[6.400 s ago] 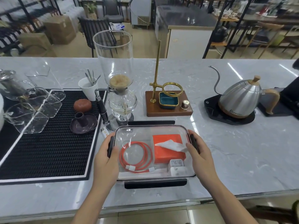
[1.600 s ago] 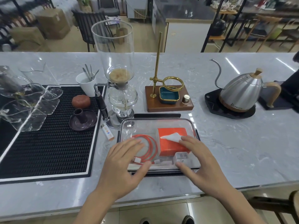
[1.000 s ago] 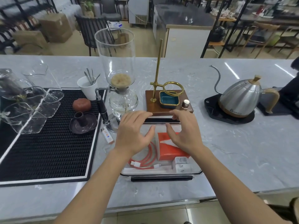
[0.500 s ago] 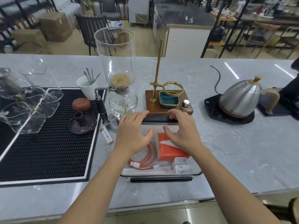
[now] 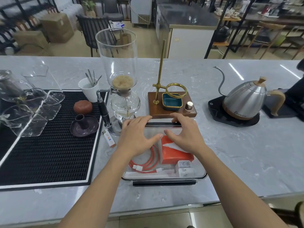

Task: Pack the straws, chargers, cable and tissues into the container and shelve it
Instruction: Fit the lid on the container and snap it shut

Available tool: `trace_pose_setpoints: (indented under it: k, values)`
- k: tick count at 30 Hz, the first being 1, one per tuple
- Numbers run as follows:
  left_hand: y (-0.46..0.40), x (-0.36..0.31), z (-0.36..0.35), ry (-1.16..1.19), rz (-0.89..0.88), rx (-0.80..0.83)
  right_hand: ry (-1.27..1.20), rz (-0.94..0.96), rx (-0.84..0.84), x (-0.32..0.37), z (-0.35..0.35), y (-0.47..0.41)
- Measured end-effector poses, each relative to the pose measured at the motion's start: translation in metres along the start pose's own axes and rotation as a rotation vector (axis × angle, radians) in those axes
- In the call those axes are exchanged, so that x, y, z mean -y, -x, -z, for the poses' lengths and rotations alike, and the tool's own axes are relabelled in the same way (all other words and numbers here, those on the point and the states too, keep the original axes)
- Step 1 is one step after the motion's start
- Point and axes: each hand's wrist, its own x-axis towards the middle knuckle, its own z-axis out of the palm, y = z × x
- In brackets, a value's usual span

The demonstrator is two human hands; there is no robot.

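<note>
Resting on the marble counter (image 5: 246, 155) under your palms, the clear container (image 5: 199, 174) holds everything: the orange tissue box (image 5: 174, 156) sits beneath your right hand (image 5: 185, 134), the coiled orange cable (image 5: 148, 163) lies below your left hand (image 5: 136, 135), the two white chargers (image 5: 185, 168) stand nearer to you than your right wrist, and the thin white straws (image 5: 148, 173) run along the near wall. A transparent lid covers it, and the black latch (image 5: 164, 182) on the near side lies flat. Your fingers are spread and pressed down, not wrapped around anything; the fingertips of both hands reach the dark far latch (image 5: 162, 123), though your hands hide whether it is snapped shut. Just beyond your fingertips stands the wooden drip stand (image 5: 172, 109); past your left knuckles is the glass siphon brewer (image 5: 122, 89), and a lighter (image 5: 109, 138) lies beside your left hand. Well off to the right of your right hand sits the steel kettle (image 5: 245, 101).
</note>
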Motion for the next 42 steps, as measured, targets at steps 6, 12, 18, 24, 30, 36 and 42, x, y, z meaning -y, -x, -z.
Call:
trace_pose_setpoints:
  k: [6, 12, 18, 24, 30, 36, 42]
  values:
    - [-0.0028, 0.0029, -0.0030, -0.030, 0.015, 0.078, 0.012, -0.042, 0.054, -0.0007, -0.0003, -0.0007]
    - [-0.0039, 0.0025, -0.0029, -0.050, 0.021, 0.114, 0.017, -0.043, 0.063, 0.0013, 0.0016, -0.0010]
    - [-0.0053, 0.0031, -0.0026, -0.078, 0.030, 0.148, 0.012, -0.068, 0.080, 0.0032, 0.0026, -0.0008]
    - [-0.0056, 0.0012, -0.0012, -0.092, 0.029, 0.161, 0.004, -0.073, 0.075, 0.0064, 0.0053, -0.0005]
    - [-0.0060, 0.0002, 0.0000, -0.092, 0.032, 0.175, 0.003, -0.090, 0.089, 0.0078, 0.0064, 0.0000]
    - [-0.0069, 0.0000, 0.0001, -0.099, 0.035, 0.182, 0.011, -0.094, 0.094, 0.0090, 0.0075, 0.0001]
    - [-0.0084, 0.0000, -0.0005, -0.109, 0.034, 0.189, 0.008, -0.095, 0.104, 0.0089, 0.0078, -0.0015]
